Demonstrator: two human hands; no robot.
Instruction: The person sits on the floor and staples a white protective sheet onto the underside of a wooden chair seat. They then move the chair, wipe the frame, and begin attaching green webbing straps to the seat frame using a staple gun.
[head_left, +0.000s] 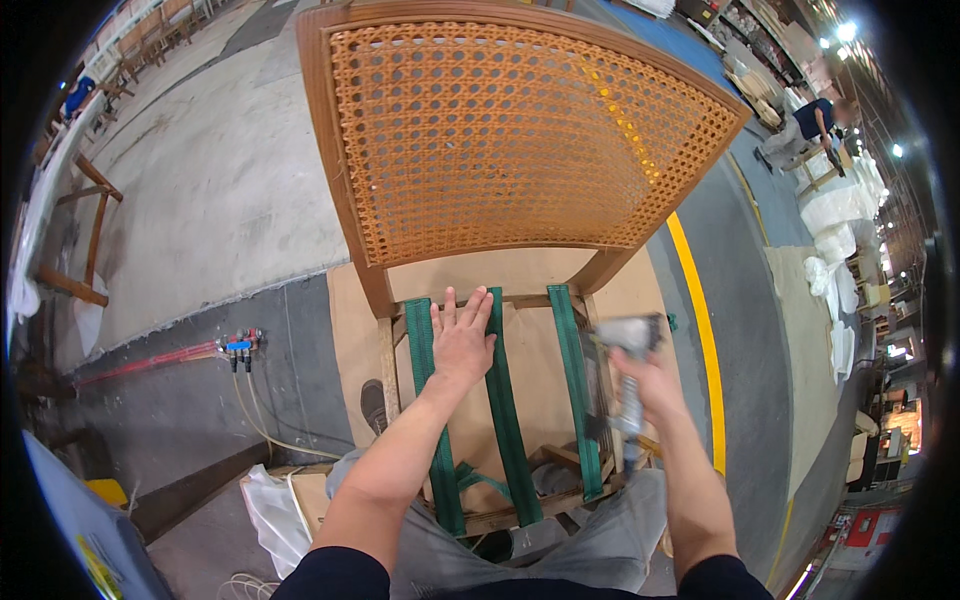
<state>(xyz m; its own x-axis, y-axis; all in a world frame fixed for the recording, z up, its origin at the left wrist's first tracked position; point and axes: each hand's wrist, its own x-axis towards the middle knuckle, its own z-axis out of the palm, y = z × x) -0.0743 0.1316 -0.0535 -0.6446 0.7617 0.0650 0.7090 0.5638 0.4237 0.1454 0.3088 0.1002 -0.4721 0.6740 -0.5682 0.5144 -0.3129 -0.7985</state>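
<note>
In front of me stands a wooden chair with a woven cane backrest (480, 150); its seat frame (391, 365) has no seat panel. Three green webbing straps (513, 440) run across the frame from the back rail toward me. Over the left and middle straps, close to the back rail, my left hand (462, 345) lies flat with its fingers spread. My right hand (650, 388) is wrapped round the grip of a grey staple gun (630, 335), held by the right side of the frame. Motion blurs the gun, so I cannot tell whether it touches the wood.
Brown cardboard (355, 310) lies under the chair. To the left, an air hose fitting (238, 346) with hoses sits on the floor. A yellow floor line (700, 320) runs along the right. Another person (815, 122) works at the far right, near white wrapped items (840, 205).
</note>
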